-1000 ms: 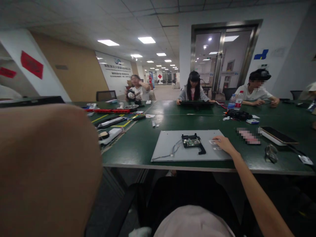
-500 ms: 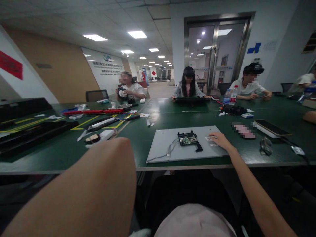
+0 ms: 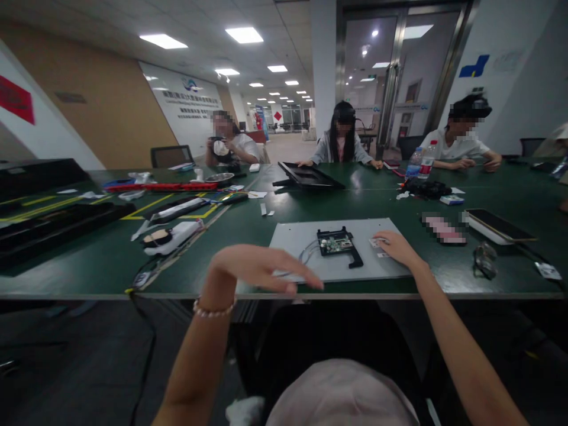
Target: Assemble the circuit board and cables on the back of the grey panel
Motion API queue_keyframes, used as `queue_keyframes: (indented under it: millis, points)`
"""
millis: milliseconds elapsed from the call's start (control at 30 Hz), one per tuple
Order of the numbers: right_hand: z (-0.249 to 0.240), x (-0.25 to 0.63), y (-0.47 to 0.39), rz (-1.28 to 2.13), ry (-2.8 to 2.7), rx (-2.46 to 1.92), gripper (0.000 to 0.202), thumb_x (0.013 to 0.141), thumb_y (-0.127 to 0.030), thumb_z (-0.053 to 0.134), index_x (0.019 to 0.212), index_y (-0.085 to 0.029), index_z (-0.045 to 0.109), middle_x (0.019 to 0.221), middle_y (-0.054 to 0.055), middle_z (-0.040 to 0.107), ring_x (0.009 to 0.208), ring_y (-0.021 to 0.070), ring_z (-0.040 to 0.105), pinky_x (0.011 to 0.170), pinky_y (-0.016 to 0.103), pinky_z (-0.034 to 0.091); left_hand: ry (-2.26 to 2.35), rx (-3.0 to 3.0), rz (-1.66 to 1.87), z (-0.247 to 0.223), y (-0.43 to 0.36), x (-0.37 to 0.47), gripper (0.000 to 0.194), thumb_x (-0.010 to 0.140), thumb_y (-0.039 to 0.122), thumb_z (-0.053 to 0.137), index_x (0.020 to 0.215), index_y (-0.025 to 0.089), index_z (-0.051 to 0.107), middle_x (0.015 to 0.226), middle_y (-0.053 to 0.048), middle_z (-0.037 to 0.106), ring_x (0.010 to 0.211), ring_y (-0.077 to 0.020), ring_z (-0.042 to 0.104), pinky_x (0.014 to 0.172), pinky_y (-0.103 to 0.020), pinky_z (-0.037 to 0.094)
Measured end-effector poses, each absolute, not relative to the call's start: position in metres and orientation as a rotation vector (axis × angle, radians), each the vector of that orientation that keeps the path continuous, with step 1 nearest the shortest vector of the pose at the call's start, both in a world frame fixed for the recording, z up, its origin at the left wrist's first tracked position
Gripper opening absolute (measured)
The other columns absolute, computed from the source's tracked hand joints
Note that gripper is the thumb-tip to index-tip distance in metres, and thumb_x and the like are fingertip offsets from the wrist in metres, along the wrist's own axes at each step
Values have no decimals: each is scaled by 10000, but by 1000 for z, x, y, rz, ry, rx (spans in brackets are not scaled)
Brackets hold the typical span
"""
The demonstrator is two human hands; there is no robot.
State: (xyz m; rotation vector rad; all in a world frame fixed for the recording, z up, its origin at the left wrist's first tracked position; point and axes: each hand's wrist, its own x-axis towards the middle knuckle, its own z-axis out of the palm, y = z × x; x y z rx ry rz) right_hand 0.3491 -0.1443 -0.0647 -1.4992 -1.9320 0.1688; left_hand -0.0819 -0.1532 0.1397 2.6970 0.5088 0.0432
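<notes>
With the right hand (image 3: 396, 247) flat on the grey rectangular panel (image 3: 302, 248) at three o'clock of the small green circuit board (image 3: 336, 243), the empty, open-fingered left hand (image 3: 257, 269) should steady the near edge on the green desk (image 3: 89, 266).

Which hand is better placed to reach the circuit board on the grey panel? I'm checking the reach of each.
The right hand, probably. It rests on the grey panel just beside the circuit board. The left hand hovers open at the table's near edge, farther from the board.
</notes>
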Motion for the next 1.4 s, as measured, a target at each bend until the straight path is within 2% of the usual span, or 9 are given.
queue_keyframes:
  millis: [100, 167, 267, 467, 567, 733, 967, 1167, 1400]
  points:
    - [-65, 350, -145, 172, -1944, -1504, 294, 899, -221, 502, 1095, -202, 720, 1181, 114, 703, 1132, 275, 634, 1052, 443, 449, 832, 2536, 68, 115, -75, -78, 406, 968, 429, 470, 1209, 183, 685, 1217, -57, 702, 1132, -204, 630, 994, -273, 463]
    - [-64, 349, -146, 182, -1952, -1511, 291, 906, -226, 503, 1100, -204, 718, 1186, 112, 701, 1140, 274, 632, 1055, 442, 449, 1364, 2475, 294, 91, -22, -80, 400, 954, 343, 438, 1194, 133, 679, 1198, -91, 706, 1124, -227, 633, 1005, -302, 458]
    - [-60, 345, -148, 190, -1955, -1512, 288, 908, -222, 504, 1098, -202, 718, 1182, 113, 703, 1144, 273, 632, 1059, 443, 447, 1912, 2400, 461, 55, 33, -92, 442, 927, 251, 444, 1318, 106, 592, 1335, -162, 619, 1234, -260, 572, 1044, -344, 431]
    - [-59, 341, -146, 208, -1929, -1509, 283, 900, -204, 513, 1087, -209, 725, 1198, 112, 701, 1154, 272, 634, 1066, 452, 444, 2143, 2403, 416, 11, 67, -104, 540, 957, 388, 450, 1450, 167, 477, 1581, -203, 332, 1452, -349, 317, 1090, -503, 369]
    - [-61, 341, -144, 224, -1933, -1511, 290, 895, -198, 522, 1110, -217, 716, 1209, 106, 697, 1164, 267, 628, 1072, 454, 441, 2126, 2392, 336, 2, 76, -103, 491, 978, 376, 378, 1399, 179, 537, 1518, -192, 441, 1407, -331, 402, 1097, -515, 347]
    - [-60, 342, -144, 207, -1976, -1509, 311, 900, -203, 508, 1140, -194, 705, 1235, 127, 682, 1179, 274, 614, 1085, 457, 430, 2107, 2414, 317, -7, 77, -104, 431, 983, 305, 333, 1285, 191, 619, 1379, -131, 601, 1269, -268, 553, 1050, -401, 407]
    - [-60, 346, -147, 201, -2007, -1518, 307, 925, -252, 499, 1153, -201, 699, 1252, 122, 673, 1200, 277, 599, 1106, 463, 406, 2063, 2482, 321, -15, 51, -111, 403, 989, 282, 339, 1257, 205, 630, 1317, -102, 650, 1170, -238, 621, 965, -318, 462]
    - [-55, 344, -150, 213, -2009, -1526, 303, 922, -246, 505, 1152, -207, 698, 1254, 115, 673, 1196, 274, 602, 1099, 458, 414, 2158, 2378, 262, -9, 38, -107, 418, 988, 349, 353, 1170, 120, 651, 1148, -178, 705, 1061, -271, 666, 900, -328, 492]
    - [-49, 339, -155, 224, -2001, -1507, 305, 917, -228, 508, 1148, -225, 707, 1252, 108, 675, 1192, 274, 607, 1099, 461, 421, 2174, 2404, 449, -1, 27, -106, 381, 960, 264, 368, 1124, 151, 692, 1119, -152, 717, 1051, -275, 665, 893, -338, 492]
